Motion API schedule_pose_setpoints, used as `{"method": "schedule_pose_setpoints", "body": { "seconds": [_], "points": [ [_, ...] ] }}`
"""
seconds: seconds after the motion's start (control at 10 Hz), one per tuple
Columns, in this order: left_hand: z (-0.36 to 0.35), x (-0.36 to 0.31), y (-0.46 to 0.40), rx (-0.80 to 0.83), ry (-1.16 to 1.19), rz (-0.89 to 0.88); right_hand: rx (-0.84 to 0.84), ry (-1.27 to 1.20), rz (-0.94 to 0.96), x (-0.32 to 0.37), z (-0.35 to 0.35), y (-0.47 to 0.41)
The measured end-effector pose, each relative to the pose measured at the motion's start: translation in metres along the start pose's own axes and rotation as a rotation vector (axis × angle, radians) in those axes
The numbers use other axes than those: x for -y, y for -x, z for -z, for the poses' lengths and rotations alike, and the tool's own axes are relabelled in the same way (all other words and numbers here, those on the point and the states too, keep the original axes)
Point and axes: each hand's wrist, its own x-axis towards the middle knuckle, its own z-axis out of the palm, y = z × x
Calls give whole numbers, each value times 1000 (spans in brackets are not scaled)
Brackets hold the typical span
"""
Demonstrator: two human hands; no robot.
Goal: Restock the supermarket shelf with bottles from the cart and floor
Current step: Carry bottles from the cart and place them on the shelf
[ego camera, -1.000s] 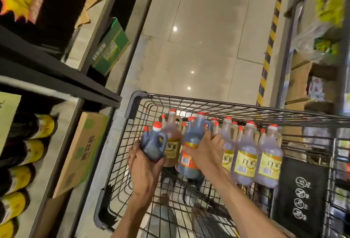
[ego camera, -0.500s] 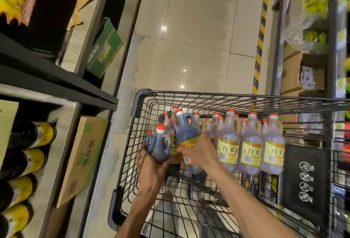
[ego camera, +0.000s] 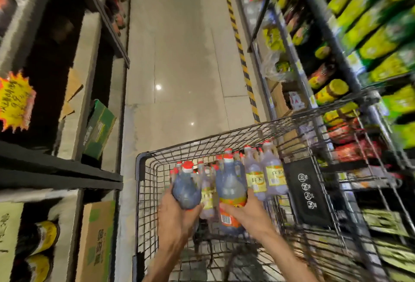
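1. Both hands are over the wire cart (ego camera: 143,169), each holding a dark bottle with a red cap.
2. Left hand (ego camera: 177,216) is cupped under the round dark bottle (ego camera: 186,191), fingers curled up around its base. It's held upright above the near-left part of the basket.
3. Right hand (ego camera: 244,212) is wrapped around the lower body of the bigger dark jug (ego camera: 230,188), the one with a side handle and an orange label with a barcode. Thumb sits across the label.
4. The two held bottles are just beside each other, with a paler yellow-label bottle (ego camera: 207,194) showing between them lower down in the cart.
5. More stock is packed upright at the far right of the basket: clear bottles with yellow labels (ego camera: 272,174) and red caps, touching one another.
6. Left of the cart is the dark shelf unit (ego camera: 56,174). Lower bay has dark bottles with yellow labels (ego camera: 43,234) lying on their sides, plus a cardboard box (ego camera: 96,241) standing at the shelf edge.
7. A green carton (ego camera: 100,127) leans on the floor further up the left side, and a yellow starburst price sign (ego camera: 15,102) hangs off the shelf.
8. Right side shelving is a blur of green and yellow packs. Aisle floor (ego camera: 179,57) runs ahead, with a yellow-black hazard strip (ego camera: 240,50) along the right.
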Motion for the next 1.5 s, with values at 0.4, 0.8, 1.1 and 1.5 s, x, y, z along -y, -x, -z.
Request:
{"method": "schedule_pose_setpoints", "body": {
  "seconds": [0.4, 0.8, 1.1, 1.5],
  "points": [
    [-86, -134, 152, 345, -218, -431, -356, -347, 127, -17, 155, 190],
    [-205, -176, 365, 591, -271, -704, -763, -481, 239, -138, 277, 413],
    [-296, -189, 513, 916, -289, -824, -1077, -555, 173, -233, 325, 543],
    [-424, -237, 662, 1292, -263, -961, -1401, -762, 62, -303, 359, 638]
  ]
}}
